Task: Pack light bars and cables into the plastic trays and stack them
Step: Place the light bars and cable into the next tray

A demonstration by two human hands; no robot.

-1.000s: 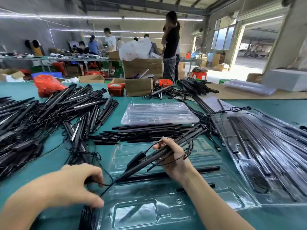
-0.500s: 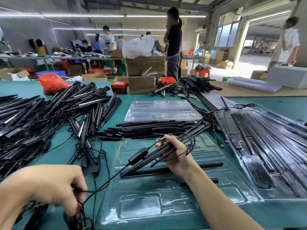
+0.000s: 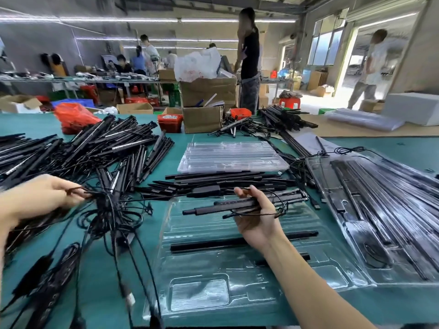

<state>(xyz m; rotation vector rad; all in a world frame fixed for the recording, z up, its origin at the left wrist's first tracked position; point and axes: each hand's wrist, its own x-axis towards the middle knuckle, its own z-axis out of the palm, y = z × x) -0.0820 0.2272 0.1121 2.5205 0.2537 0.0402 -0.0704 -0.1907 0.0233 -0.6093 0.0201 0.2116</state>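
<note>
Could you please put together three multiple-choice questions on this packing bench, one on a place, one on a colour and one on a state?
1. Where is the stack of empty clear trays?
A. Beyond the loose black bars, toward the cardboard boxes
B. Under the left hand
C. On the floor

2. What colour is the table surface?
A. White
B. Teal green
C. Brown

3. What is the right hand doing?
A. Lying flat and empty on the table
B. Gripping light bars above the near tray
C. Lifting a cardboard box

Answers:
1. A, the stack sits past the row of bars, before the cardboard box.
2. B, teal shows between the cables and trays.
3. B, its fingers curl round the light bars over the near tray, while the left hand pinches a cable.
</note>
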